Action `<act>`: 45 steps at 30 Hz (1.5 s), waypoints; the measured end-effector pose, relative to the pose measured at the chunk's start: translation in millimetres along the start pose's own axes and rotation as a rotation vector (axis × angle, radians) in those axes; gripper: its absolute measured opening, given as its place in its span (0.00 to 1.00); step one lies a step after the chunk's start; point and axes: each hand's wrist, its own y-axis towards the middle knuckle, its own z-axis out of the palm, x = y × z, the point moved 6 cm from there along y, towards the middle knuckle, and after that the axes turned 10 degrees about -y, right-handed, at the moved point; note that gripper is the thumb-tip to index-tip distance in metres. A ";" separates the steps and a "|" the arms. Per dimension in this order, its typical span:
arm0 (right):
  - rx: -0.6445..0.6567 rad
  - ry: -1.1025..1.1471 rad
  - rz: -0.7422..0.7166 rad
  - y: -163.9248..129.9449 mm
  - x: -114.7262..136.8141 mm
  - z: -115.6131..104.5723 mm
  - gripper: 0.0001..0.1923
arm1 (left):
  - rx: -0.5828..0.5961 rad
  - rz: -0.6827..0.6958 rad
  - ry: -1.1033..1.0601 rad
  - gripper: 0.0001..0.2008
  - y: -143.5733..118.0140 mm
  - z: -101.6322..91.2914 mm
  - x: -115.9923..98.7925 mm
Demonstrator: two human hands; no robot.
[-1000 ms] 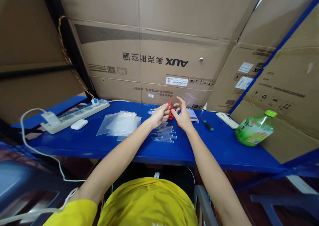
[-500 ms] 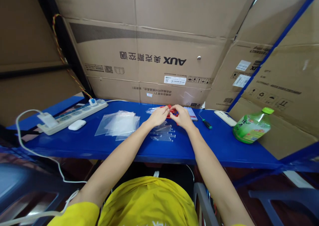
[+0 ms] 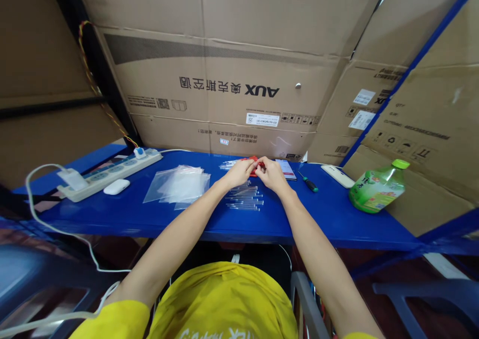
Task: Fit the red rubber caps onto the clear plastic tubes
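Note:
Both hands meet at the far middle of the table, over a cluster of small red pieces [image 3: 251, 158]. My left hand [image 3: 240, 172] lies at the cluster's near left side, its fingers closed together; what they hold is hidden. With thumb and fingers bent inward, my right hand [image 3: 272, 173] pinches a small red piece whose exact kind is too small to tell. Just below the hands, thin clear tubes [image 3: 245, 198] lie roughly side by side. More clear tubes [image 3: 226, 165] stick out beyond my left hand.
Clear plastic bags [image 3: 183, 185] lie to the left, near a white case [image 3: 116, 187] and a power strip [image 3: 112, 174]. Rightward are a phone [image 3: 286, 169], a screwdriver [image 3: 310, 184], a white flat device [image 3: 337, 176] and a green bottle [image 3: 377, 188]. Cardboard [image 3: 224, 104] walls the back.
My right hand has shifted slightly left toward my left hand, and its fingers have drawn in closer. The tubes and bags lie as before.

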 end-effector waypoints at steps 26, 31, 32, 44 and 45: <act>0.042 0.156 0.076 -3.0 -16.8 4.1 0.11 | 0.038 -0.059 -0.014 0.07 -6.4 6.1 11.4; 0.083 0.107 0.082 -2.9 -17.3 7.7 0.08 | 0.065 -0.067 0.068 0.09 -5.7 6.9 11.3; 0.088 0.086 0.081 -2.4 -17.2 8.6 0.07 | 0.068 -0.062 0.086 0.09 -5.8 6.4 10.6; 0.032 -0.059 0.053 0.7 -7.6 5.0 0.10 | 0.010 -0.036 0.153 0.09 -3.9 6.8 6.5; 0.016 -0.058 0.056 0.9 -7.7 4.0 0.10 | -0.001 -0.033 0.138 0.09 -3.6 7.0 5.9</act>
